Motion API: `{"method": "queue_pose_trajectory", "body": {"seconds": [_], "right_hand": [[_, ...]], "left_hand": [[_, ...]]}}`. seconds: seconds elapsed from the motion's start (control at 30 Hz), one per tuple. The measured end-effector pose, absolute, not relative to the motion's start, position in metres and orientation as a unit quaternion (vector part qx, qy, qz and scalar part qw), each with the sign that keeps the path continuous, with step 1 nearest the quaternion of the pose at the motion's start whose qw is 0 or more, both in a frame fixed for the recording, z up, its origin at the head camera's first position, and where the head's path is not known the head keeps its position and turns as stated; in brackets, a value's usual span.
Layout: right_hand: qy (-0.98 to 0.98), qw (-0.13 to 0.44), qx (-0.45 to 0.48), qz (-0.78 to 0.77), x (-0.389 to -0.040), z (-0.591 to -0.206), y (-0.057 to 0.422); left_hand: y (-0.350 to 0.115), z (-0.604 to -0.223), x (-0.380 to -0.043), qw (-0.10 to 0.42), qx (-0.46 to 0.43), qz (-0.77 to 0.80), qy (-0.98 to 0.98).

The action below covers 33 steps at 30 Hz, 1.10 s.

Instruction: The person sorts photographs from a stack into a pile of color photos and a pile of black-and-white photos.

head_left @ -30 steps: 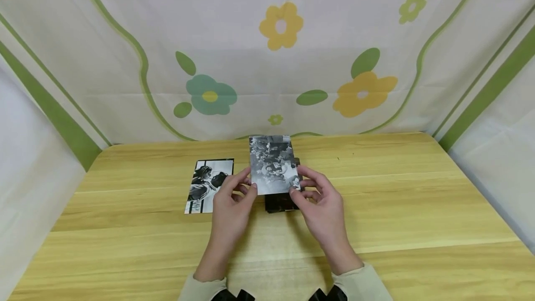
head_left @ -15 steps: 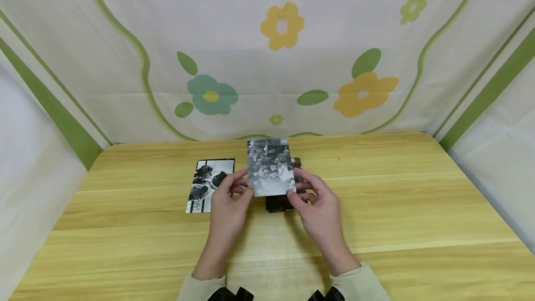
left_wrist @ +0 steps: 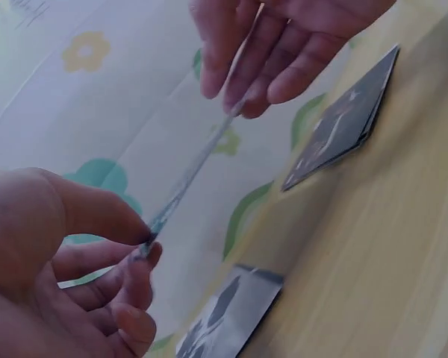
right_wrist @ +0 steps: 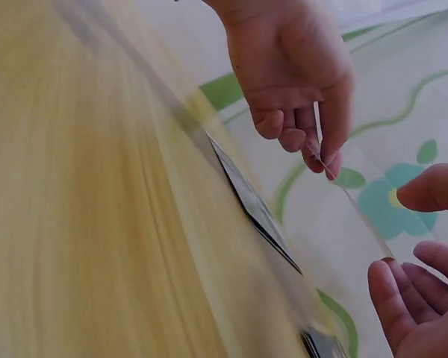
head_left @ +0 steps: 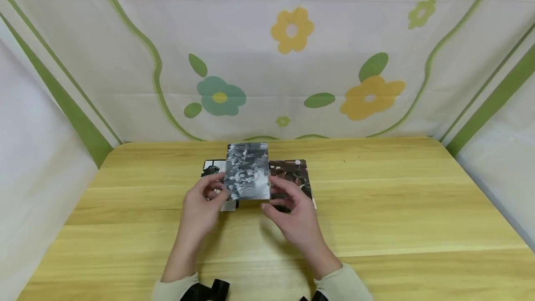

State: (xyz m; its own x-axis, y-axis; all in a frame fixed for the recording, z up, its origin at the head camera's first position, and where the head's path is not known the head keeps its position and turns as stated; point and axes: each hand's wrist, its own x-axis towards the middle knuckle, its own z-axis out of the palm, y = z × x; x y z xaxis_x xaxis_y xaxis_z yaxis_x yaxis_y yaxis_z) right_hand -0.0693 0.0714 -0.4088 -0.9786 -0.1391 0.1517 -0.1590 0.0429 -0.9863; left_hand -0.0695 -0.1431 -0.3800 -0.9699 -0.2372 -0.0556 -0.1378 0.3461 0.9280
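- Pale cloth (head_left: 342, 27) hangs behind the table (head_left: 397, 226), printed with wavy green lines (head_left: 156, 66), leaves (head_left: 374, 66) and flowers (head_left: 355, 100) in orange, yellow, green and blue-green.
- Light wood grain runs across the table.
- One black-and-white photo (head_left: 246, 171) is held tilted above the table in front of the person, clear of the wood.
- The left hand (head_left: 200, 206) pinches that photo at its lower left corner between thumb and forefinger, its other fingers bent beneath.
- The right hand (head_left: 294, 212) touches the photo's opposite edge with its fingertips; its thumb stands well away from them, so I see a wide gap rather than a grip.
- Flat on the table, a second picture (head_left: 212, 169), also black and white, lies partly hidden by the left hand and the raised photo.
- Apart from it, to the right, sits a small stack of pictures (head_left: 292, 171), a dark scene of people on top, partly covered by the right hand.
- Cream sleeves (head_left: 344, 284) end at the wrists, with black gear (head_left: 209, 291) beside them.
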Motion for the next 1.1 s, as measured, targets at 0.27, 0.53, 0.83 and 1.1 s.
{"method": "queue_pose_trajectory", "body": {"seconds": [0.27, 0.53, 0.83, 1.1], "right_hand": [[-0.72, -0.05, 0.103, 0.684, -0.069, -0.412, 0.039], [-0.712, -0.075, 0.108, 0.689, -0.064, -0.413, 0.02], [-0.719, -0.09, 0.105, 0.681, -0.061, -0.412, 0.01], [-0.727, -0.107, 0.105, 0.67, -0.061, -0.414, 0.007]], "left_hand": [[-0.185, -0.378, -0.056, -0.002, 0.153, -0.55, -0.821], [-0.206, -0.38, -0.047, -0.015, 0.173, -0.538, -0.825], [-0.216, -0.38, -0.044, -0.018, 0.191, -0.534, -0.824], [-0.215, -0.386, -0.046, -0.012, 0.206, -0.533, -0.821]]}}
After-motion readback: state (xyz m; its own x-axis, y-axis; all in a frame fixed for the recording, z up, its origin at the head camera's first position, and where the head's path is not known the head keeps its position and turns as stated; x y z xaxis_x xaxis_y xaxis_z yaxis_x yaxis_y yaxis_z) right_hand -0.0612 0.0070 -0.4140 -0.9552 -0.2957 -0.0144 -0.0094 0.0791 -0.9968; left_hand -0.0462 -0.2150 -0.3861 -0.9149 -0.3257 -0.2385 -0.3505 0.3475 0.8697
